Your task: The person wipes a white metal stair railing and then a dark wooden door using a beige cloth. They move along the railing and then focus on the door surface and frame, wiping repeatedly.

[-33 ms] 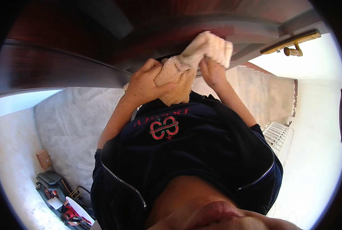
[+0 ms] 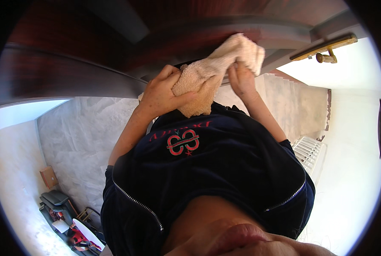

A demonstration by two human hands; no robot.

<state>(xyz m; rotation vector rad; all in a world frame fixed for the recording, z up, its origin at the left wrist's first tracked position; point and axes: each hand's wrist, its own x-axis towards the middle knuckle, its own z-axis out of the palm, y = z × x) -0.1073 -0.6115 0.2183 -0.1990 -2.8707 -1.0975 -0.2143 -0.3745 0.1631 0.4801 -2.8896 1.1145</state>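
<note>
Cloth (image 2: pixel 203 81): beige terry, bunched between both hands, before the dark panelled door (image 2: pixel 75 32); I cannot confirm contact.
Left hand (image 2: pixel 158 93): clamped on the left end, thumb opposite fingers, apparently to anchor it.
Right hand (image 2: pixel 243 81): closed on the right end, fingertips hidden, apparently to keep the span extended.

Smooth grey marbled floor (image 2: pixel 84 132) spanned the left-centre of the frame; a paler beige stretch of floor (image 2: pixel 297 106) showed right of centre. At lower left, a small brown box (image 2: pixel 49 177) and a dark grey padded seat (image 2: pixel 55 197) stood along its edge. A white slatted frame (image 2: pixel 308 151) stood centre-right; its base contact was unclear.
</note>
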